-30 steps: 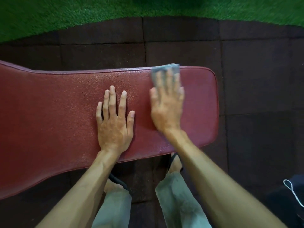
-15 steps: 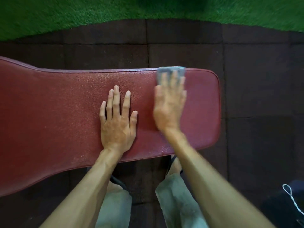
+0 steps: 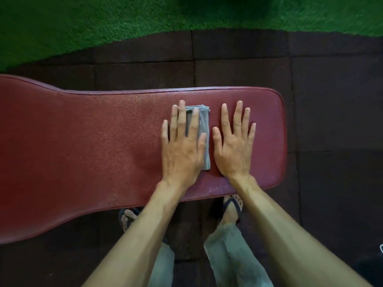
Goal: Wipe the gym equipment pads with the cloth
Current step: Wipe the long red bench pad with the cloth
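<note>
A folded grey cloth is pinned flat on the red bench pad under the left hand, whose fingers are spread. Just right of it, the right hand is laid open, empty, on the pad's right end, apart from the cloth.

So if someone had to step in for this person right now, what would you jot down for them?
Left hand: flat, fingers spread, pressing the folded grey cloth onto the red bench pad.
Right hand: flat on the pad beside the cloth, bare, holding nothing.
Done: cannot tell for sure; the near edge by the right wrist glistens as if damp.
Left: probably the long stretch to the left, then any other pads.
</note>
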A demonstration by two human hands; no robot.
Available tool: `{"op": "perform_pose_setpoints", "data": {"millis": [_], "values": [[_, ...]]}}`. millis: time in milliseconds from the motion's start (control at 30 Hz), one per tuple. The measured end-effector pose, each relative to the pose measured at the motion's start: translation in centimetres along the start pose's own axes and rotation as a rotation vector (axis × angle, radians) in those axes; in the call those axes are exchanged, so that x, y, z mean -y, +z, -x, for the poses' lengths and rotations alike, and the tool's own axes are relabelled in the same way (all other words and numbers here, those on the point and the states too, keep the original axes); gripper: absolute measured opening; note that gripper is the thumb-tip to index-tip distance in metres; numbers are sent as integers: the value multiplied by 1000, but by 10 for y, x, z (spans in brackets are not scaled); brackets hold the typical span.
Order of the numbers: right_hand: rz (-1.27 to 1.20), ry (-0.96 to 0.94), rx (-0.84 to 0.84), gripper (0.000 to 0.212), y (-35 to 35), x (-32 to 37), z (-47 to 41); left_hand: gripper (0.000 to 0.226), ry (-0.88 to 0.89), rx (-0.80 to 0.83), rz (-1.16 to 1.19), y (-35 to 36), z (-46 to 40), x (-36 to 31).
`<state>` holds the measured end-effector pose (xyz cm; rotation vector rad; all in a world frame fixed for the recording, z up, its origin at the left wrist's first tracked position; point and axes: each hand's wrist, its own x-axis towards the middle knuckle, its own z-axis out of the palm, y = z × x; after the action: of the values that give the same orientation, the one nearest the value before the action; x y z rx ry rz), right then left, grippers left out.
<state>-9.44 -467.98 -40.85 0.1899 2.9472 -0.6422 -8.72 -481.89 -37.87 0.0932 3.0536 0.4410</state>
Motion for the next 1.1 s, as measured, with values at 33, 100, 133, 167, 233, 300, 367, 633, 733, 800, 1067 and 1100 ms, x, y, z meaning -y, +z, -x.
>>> {"op": "perform_pose_setpoints", "data": {"millis": [33,100,133,167,233,300,367,633,733,800,1067,1100], "values": [[7,-5,3,60,1,-1,0,60,-28,19,-28,7,6,-4],[11,-7,1,60,1,-2,0,59,-60,47,-101,15,35,-10],[17,-4,0,60,-1,-2,-1,59,-34,67,-143,16,54,-11],[20,-4,6,60,-1,-1,-1,59,2,88,-176,16,74,-13],[21,-2,22,60,-2,1,-1,63,58,129,-211,14,98,-11],[23,2,22,59,-1,1,0,70,55,156,-223,10,85,-7],[23,-1,19,60,-1,1,0,83,-22,142,-225,3,43,-5],[-8,4,23,59,-1,0,1,58,-151,53,-160,-11,9,40],[-6,6,18,59,0,2,0,67,-98,122,-198,-11,73,39],[11,11,12,60,0,2,1,68,-59,135,-209,-5,93,30],[14,-5,13,60,1,0,1,58,14,65,-150,-9,-21,40],[8,-4,12,60,0,0,0,59,-45,62,-169,-13,-25,53]]}}
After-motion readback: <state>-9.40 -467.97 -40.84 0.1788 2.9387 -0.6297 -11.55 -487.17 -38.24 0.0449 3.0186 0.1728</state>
